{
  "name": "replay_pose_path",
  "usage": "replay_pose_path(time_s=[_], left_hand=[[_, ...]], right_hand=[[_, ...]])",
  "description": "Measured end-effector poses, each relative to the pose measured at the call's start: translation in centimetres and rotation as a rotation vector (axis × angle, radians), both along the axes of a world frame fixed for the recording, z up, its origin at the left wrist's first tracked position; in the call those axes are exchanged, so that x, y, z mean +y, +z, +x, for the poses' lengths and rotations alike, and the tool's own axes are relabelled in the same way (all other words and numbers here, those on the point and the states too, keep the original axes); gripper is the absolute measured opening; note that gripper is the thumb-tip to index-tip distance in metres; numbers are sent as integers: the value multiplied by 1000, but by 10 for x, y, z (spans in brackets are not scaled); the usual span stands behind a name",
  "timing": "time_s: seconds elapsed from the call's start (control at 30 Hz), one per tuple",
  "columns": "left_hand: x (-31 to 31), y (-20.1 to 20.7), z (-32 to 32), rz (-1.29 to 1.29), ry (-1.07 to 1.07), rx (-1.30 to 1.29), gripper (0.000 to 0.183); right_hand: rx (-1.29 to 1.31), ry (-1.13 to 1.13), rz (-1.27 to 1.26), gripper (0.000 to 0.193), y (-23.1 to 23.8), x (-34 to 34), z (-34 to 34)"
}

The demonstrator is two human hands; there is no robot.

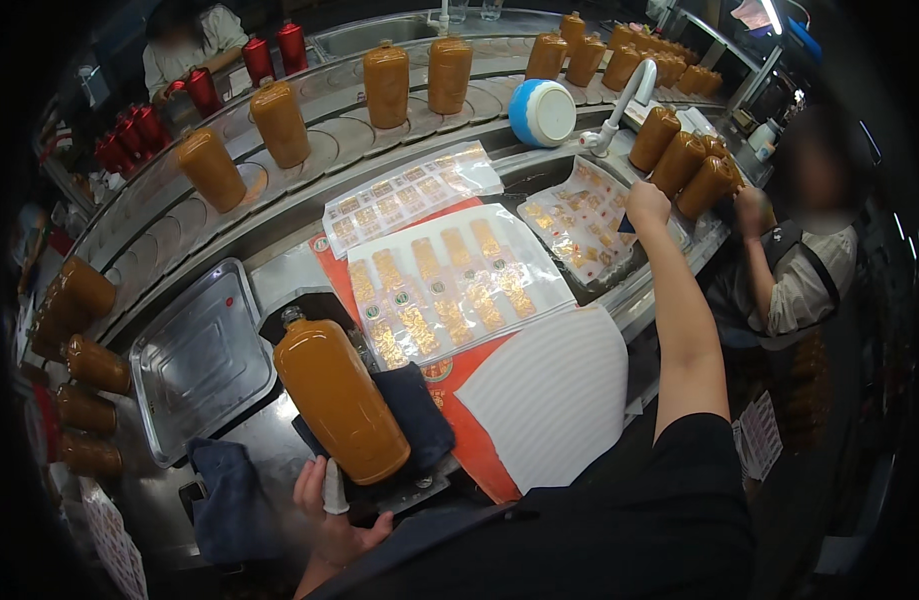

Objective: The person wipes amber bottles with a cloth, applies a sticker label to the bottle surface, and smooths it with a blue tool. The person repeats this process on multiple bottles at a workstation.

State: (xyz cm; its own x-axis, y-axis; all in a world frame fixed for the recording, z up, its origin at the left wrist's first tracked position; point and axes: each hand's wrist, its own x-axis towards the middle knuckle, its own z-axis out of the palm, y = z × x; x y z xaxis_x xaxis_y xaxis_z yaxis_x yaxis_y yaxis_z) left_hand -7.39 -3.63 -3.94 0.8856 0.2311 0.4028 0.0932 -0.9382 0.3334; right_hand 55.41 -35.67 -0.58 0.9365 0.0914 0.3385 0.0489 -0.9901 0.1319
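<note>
A tall brown ceramic bottle lies tilted on a dark blue cloth in front of me. My left hand rests at its base, fingers curled by a small white piece; no firm grip is visible. My right hand reaches far forward, fingers closed at the edge of a sheet of gold labels. What it pinches is hidden. A larger sheet of gold strip labels lies between the hands on an orange mat.
A curved conveyor carries several brown bottles. A steel tray sits left, with more bottles beside it. A blue-white bowl, a white faucet and another label sheet lie ahead. Two people work nearby, one at right.
</note>
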Motion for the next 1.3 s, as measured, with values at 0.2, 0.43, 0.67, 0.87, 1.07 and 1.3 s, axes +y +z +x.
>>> replay_pose_path(time_s=[0.2,0.43,0.67,0.87,1.07,1.3], left_hand=[[0,0,-3,26,9,11,98],[1,-1,-2,9,-9,-13,93],[1,3,-1,-32,-53,-63,87],[8,4,3,-179,-84,-125,83],[25,13,-12,-436,-29,-291,81],[43,23,-29,-727,-116,-471,80]], right_hand=[[-12,109,26,22,29,9,-7],[-185,250,-27,21,95,21,-33],[-406,394,-165,20,183,48,-89],[-632,638,-133,19,279,94,-176],[-554,893,91,22,364,187,-241],[216,1374,369,21,436,282,-265]])
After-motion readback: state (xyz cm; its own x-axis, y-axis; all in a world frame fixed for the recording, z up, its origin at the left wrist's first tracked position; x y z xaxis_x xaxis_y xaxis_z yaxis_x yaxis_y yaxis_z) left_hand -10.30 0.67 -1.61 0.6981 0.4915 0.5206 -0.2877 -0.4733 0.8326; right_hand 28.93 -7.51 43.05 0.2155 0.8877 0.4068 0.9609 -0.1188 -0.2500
